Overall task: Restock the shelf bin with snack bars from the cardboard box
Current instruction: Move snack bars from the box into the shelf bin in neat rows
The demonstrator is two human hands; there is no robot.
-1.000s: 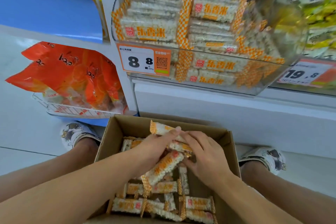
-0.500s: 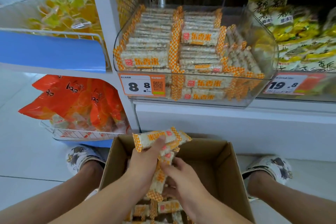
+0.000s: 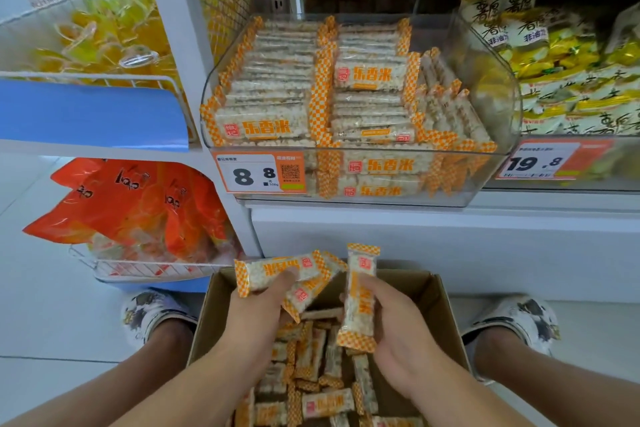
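Observation:
An open cardboard box point(image 3: 440, 291) stands on the floor between my feet, with several loose snack bars point(image 3: 322, 404) in orange-checked wrappers lying in it. My left hand point(image 3: 258, 314) grips a small bunch of bars point(image 3: 277, 272) above the box's far edge. My right hand point(image 3: 398, 333) holds a single bar point(image 3: 360, 298) upright beside them. Straight ahead on the shelf, the clear plastic bin point(image 3: 498, 107) holds neat rows of the same bars, with an empty gap along its right side.
A price tag reading 8.8 point(image 3: 259, 172) hangs on the bin's front. Orange snack bags point(image 3: 138, 208) fill a wire basket low on the left. Yellow packets point(image 3: 568, 73) sit in the bin to the right. The white shelf base point(image 3: 415, 246) rises behind the box.
Both hands came up out of the box with bars. My right hand drew one bar apart from the bunch in my left. My view tilted up toward the shelf bin.

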